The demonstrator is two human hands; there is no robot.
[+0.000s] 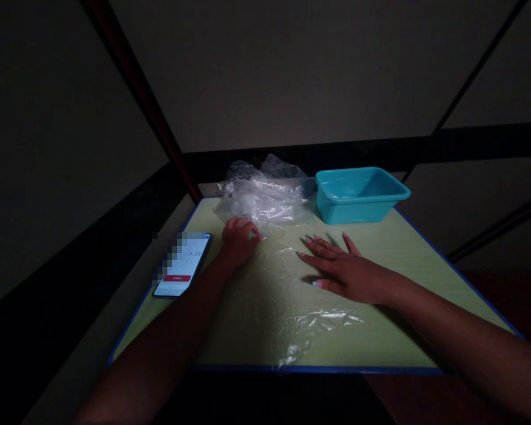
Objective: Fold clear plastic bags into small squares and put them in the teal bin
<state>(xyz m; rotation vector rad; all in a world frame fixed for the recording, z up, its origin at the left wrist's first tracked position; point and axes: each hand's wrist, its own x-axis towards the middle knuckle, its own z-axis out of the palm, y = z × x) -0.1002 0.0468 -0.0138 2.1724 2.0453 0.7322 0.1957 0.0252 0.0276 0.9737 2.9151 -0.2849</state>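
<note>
A clear plastic bag [312, 330] lies spread over the middle of the table, its crinkled near end catching the light by the front edge. My left hand [240, 241] is closed, with the fingers curled in and pinching the bag's far left part. My right hand [343, 268] is open, palm down and fingers spread, over the right side of the bag. Whether its palm presses on the plastic I cannot tell. Just beyond my left hand sits a crumpled heap of clear plastic bags [265, 198].
A turquoise plastic basin [358, 203] stands at the back right of the pale table [407, 330], which has a blue edge. A phone [183, 268] with a lit screen lies at the left edge, close to my left forearm. Walls rise behind and to the left.
</note>
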